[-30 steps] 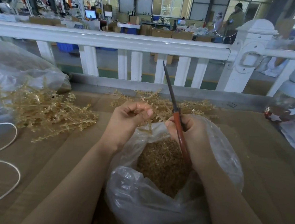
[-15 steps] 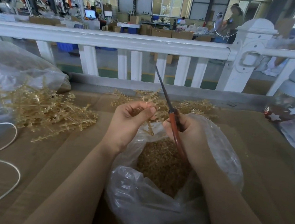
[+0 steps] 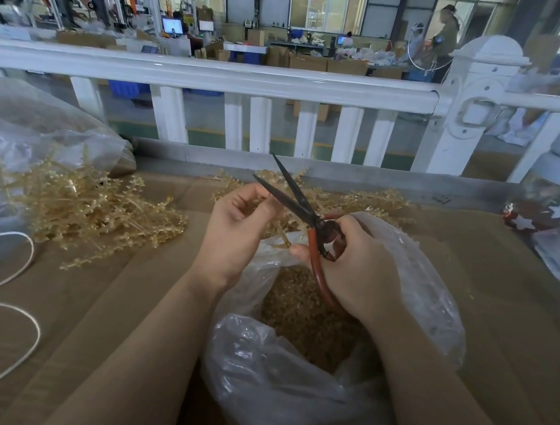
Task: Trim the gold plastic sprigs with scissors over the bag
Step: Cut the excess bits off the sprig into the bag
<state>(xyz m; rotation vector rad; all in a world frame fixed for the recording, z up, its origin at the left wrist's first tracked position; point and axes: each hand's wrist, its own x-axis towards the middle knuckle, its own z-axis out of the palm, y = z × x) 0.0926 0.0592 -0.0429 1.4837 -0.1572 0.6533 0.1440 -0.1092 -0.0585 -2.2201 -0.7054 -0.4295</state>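
A: Scissors (image 3: 301, 202) are held in the right hand (image 3: 354, 268), fingers closed round the red handles; blades are parted, tips aimed toward 11 o'clock. How is the sprig (image 3: 281, 237) placed?

B: It is pinched in the left hand (image 3: 237, 232), fingers closed on it, just at 9 o'clock of the blades. Its stem end is seen hanging over the bag (image 3: 310, 365) mouth. Whether it lies between the blades cannot be told.

A: Advice for the cut?

B: The stem is best fed deep toward the pivot, where plastic is sheared cleanly and not twisted. Fingertips should be kept clear of the open edges. The cut should be made directly above the bag opening, at 6 o'clock, so offcuts are dropped onto the gold trimmings (image 3: 307, 318) already inside.

A: Stock?

B: A pile (image 3: 84, 210) is left at 9 o'clock on the table (image 3: 498, 313); more lies at 12.
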